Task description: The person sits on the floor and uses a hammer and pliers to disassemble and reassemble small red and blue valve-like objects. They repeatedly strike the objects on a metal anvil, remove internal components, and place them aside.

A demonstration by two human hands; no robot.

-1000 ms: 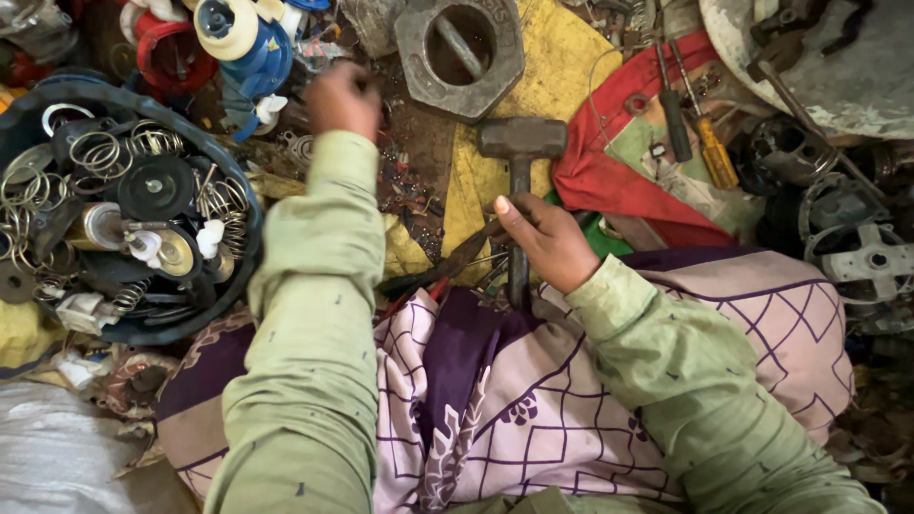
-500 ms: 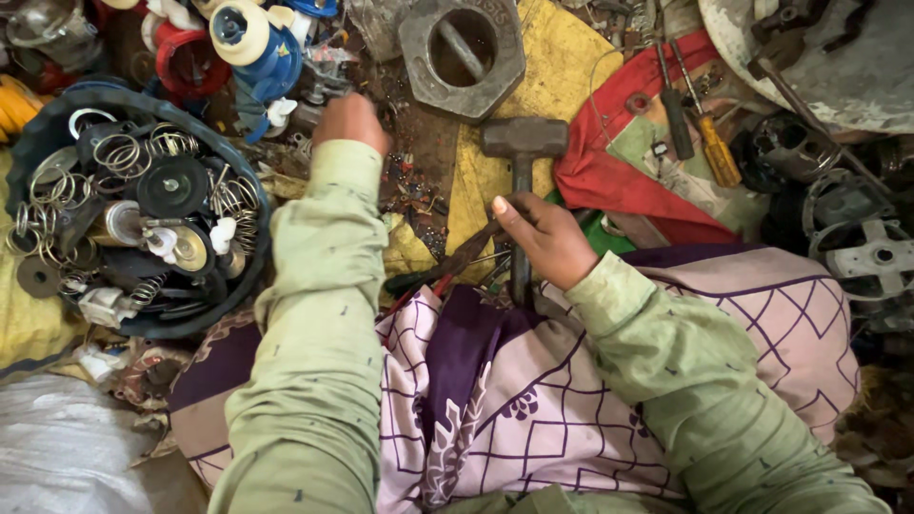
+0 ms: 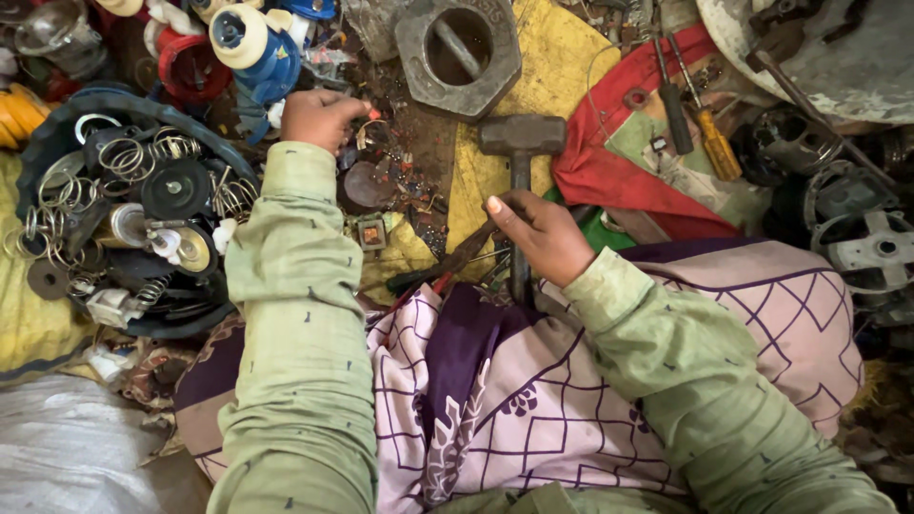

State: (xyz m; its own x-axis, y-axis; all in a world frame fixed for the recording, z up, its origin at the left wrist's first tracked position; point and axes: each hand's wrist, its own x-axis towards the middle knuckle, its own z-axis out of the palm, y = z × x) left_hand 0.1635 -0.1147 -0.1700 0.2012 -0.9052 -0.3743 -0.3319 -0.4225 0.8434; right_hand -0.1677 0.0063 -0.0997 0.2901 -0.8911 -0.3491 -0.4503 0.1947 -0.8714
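Observation:
My left hand (image 3: pixel 319 116) reaches out over a litter of small metal scrap, fingers curled shut, beside a blue and white plastic part (image 3: pixel 255 43). A tiny red bit lies at its fingertips; I cannot tell if it is pinched. My right hand (image 3: pixel 541 236) is closed around the dark handle of a sledge hammer (image 3: pixel 521 135), whose head rests on a yellow sheet (image 3: pixel 562 71). Pliers (image 3: pixel 447 266) with dark and red handles lie just left of that hand. Both sleeves are pale green, over a purple and pink patterned cloth on my lap.
A large hexagonal metal nut (image 3: pixel 459 48) lies beyond the hammer. At left a dark round tub (image 3: pixel 57 109) holds springs, rings and discs. To the right are a red cloth (image 3: pixel 609 176), screwdrivers (image 3: pixel 709 143) and grey metal housings (image 3: pixel 871 247).
My left hand has drawn back a little toward me from the blue and white part. The right hand stays on the hammer handle. The view has shifted slightly.

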